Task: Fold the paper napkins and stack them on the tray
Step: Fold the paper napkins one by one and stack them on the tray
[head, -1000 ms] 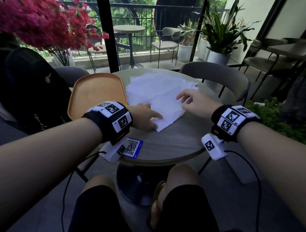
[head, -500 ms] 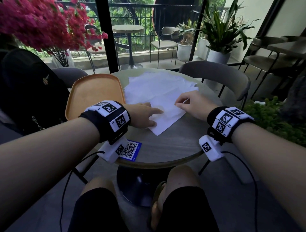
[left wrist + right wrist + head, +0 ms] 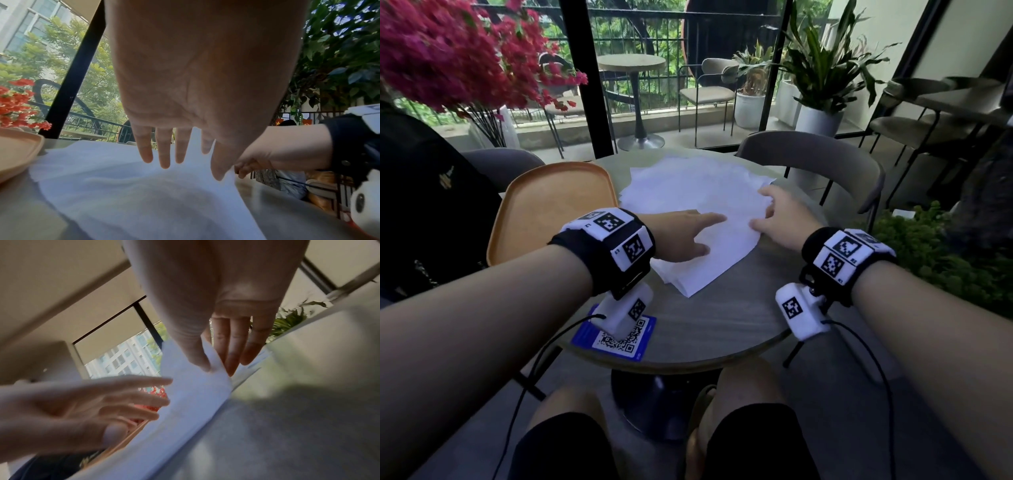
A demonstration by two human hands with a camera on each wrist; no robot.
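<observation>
Left hand (image 3: pixel 681 236) flat on napkins (image 3: pixel 698 195); right hand (image 3: pixel 784 219) seemingly pinching an edge

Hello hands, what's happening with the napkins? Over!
Left hand flat on napkins. Right hand pinching top napkin's edge. Tray bare. Nothing blocking.

QR code on blue card (image 3: pixel 619 337)

Head view looks down and forward over the round surface (image 3: pixel 722 329) from above the knees. Each wrist view sits low under its palm, very close, facing along the fingers. All three share the white napkins (image 3: pixel 698 202) and both hands.
</observation>
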